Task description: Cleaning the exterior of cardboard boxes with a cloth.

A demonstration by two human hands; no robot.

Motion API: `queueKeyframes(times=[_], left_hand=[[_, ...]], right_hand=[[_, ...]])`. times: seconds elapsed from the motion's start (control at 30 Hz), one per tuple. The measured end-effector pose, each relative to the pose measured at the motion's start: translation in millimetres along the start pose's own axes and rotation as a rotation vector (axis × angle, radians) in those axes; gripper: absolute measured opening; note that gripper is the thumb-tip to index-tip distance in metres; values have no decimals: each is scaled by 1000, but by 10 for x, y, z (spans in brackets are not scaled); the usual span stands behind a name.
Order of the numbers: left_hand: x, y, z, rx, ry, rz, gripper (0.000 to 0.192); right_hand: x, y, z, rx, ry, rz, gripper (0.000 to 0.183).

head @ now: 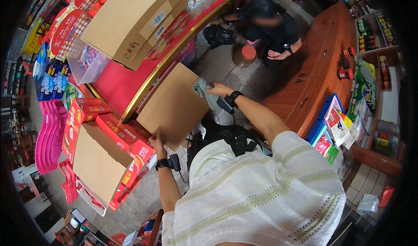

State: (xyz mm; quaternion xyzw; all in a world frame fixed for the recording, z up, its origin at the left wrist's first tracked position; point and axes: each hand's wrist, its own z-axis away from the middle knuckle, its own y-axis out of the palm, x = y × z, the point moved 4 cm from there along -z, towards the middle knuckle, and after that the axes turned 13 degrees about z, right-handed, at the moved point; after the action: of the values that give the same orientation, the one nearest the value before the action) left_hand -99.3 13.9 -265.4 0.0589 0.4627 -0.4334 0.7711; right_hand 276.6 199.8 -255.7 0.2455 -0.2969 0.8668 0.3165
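A brown cardboard box (176,102) is in front of me, beside the gold-edged red counter. My left hand (158,144) touches its near lower corner; how firmly the fingers hold it is hard to tell. My right hand (220,90) grips a grey-green cloth (207,90) at the box's far right edge. Both wrists wear black straps with small devices. Left of the box stand red printed cartons (119,131) and an open-topped brown cardboard piece (98,161).
A larger cardboard box (130,20) rests on the red counter (117,86). Across the aisle, a person in black crouches near a red-topped stool (249,52). A wooden cabinet (300,82) runs along the right. Pink plastic stools (50,136) are stacked at left.
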Motion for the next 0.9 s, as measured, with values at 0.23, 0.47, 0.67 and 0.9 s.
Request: queueKeyframes(times=[0.23,0.47,0.67,0.9], left_hand=[[342,-22,162,296,-224,374,84],[198,64,270,534,-378,489,75],[-177,-11,698,578,-248,418,69],[-600,66,807,561,-77,369,62]], right_hand=[[-315,173,131,58,14,97,72],[-392,191,253,78,73,52,64],[-580,199,138,-148,66,33,65],[-226,72,426,-107,109,50,77]])
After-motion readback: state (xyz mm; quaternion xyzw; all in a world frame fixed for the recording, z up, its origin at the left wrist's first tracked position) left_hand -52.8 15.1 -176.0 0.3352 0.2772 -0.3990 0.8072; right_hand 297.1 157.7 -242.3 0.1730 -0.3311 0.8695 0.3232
